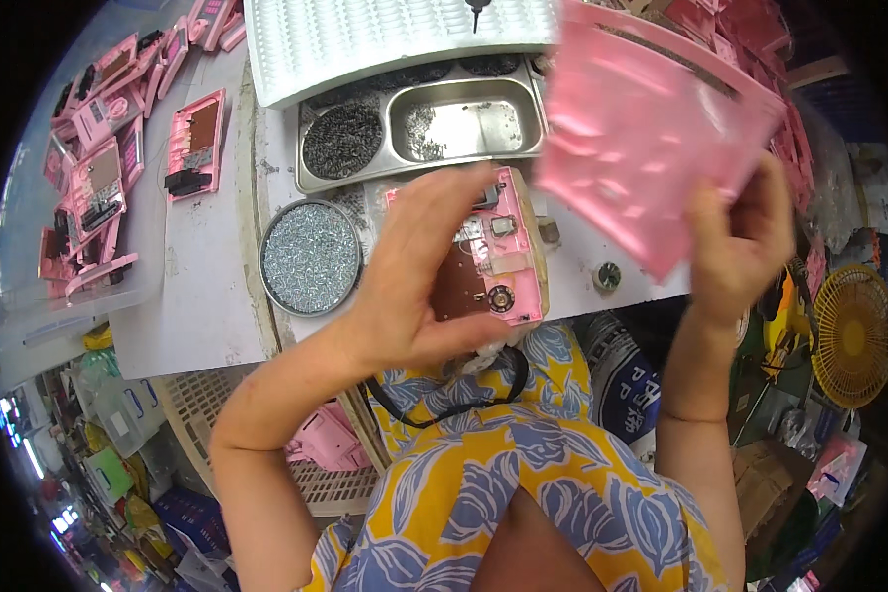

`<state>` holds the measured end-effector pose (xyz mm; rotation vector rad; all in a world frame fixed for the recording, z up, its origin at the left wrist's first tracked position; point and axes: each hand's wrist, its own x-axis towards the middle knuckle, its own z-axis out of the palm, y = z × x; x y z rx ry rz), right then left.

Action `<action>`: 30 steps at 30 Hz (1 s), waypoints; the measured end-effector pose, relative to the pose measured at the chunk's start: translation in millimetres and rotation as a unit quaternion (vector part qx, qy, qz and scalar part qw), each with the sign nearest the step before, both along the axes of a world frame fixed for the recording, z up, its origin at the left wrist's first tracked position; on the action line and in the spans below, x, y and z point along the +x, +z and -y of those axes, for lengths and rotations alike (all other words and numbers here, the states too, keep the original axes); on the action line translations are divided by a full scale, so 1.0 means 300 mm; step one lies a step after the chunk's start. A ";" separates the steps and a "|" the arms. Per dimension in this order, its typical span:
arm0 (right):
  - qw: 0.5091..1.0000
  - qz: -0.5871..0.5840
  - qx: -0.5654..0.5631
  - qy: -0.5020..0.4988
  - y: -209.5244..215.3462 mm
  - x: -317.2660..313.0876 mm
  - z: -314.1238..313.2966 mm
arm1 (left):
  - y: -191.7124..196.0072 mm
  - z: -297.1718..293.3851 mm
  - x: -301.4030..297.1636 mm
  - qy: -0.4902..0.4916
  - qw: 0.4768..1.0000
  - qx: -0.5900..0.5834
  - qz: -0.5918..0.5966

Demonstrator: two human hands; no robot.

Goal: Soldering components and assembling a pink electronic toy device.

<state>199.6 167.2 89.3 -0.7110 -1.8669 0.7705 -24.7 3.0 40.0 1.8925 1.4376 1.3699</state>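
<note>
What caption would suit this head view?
Left hand grips an opened pink device; right hand lifts a pink panel.

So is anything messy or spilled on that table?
Yes, a bit. Small dark screws lie scattered loose on the white tabletop around the steel divided tray, outside its compartments. The pink opened devices at far left sit in a jumbled, overlapping heap. The round tin of silver screws looks tidy.

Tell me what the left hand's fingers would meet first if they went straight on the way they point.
Probably the steel tray of small screws: the left hand, on the pink device, points its fingers up toward it, though depth is unclear.
</note>
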 end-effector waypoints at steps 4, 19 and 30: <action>0.954 0.110 0.118 0.253 0.013 -0.163 0.088 | 0.048 -0.011 0.083 0.037 0.934 -0.093 0.342; 0.930 0.286 -0.187 0.132 -0.294 -0.002 0.218 | -0.142 0.137 0.062 0.211 0.955 -0.192 0.084; 0.854 0.490 0.038 0.171 -0.254 -0.064 0.226 | -0.217 0.295 0.123 0.322 0.916 -0.239 -0.003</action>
